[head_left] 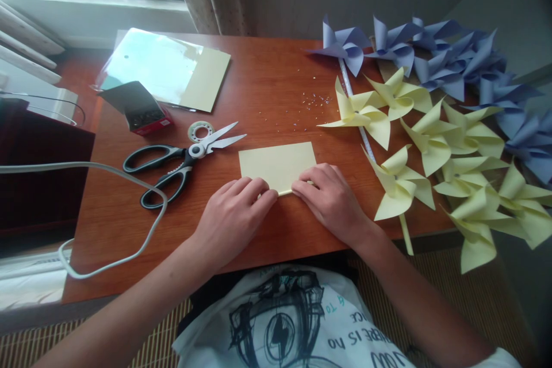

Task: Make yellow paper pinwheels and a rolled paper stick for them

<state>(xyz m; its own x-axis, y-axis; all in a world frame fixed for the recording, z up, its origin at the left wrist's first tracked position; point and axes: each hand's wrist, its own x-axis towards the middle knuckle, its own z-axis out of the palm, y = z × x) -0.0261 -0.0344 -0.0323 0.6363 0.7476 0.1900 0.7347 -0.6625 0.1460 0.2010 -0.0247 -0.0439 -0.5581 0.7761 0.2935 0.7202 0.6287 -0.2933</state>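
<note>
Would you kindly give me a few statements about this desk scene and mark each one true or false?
1. Both hands press on the near edge of the yellow sheet. True: the left hand and the right hand rest on it.
2. The scissors lie to the right of the sheet. False: they lie to its left, blades open.
3. The yellow pinwheels lie nearer the person than the blue pinwheels. True.
4. The tape roll sits on top of the sheet. False: it lies on the table beside the scissors' blades.
5. A white cable crosses the table's left side. True.
</note>
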